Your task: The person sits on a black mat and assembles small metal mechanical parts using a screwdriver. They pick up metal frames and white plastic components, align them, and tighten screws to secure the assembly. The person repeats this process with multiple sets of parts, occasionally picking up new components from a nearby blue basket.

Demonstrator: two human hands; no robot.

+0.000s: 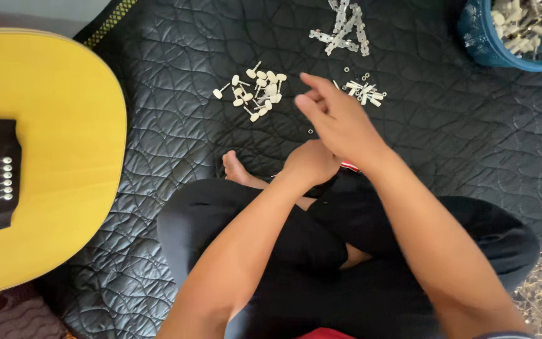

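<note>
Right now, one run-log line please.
right hand: reaching over white pegs | left hand: fisted near lap | guitar: beside, untouched

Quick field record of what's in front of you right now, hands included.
surface: dark quilted mat
left hand: closed, low by the crossed legs; contents hidden
right hand: raised above the mat, fingers loosely spread, blurred
nearest parts: pile of white tuning pegs; small metal bits
farther: metal strips; blue tub of parts
left side: yellow guitar
</note>
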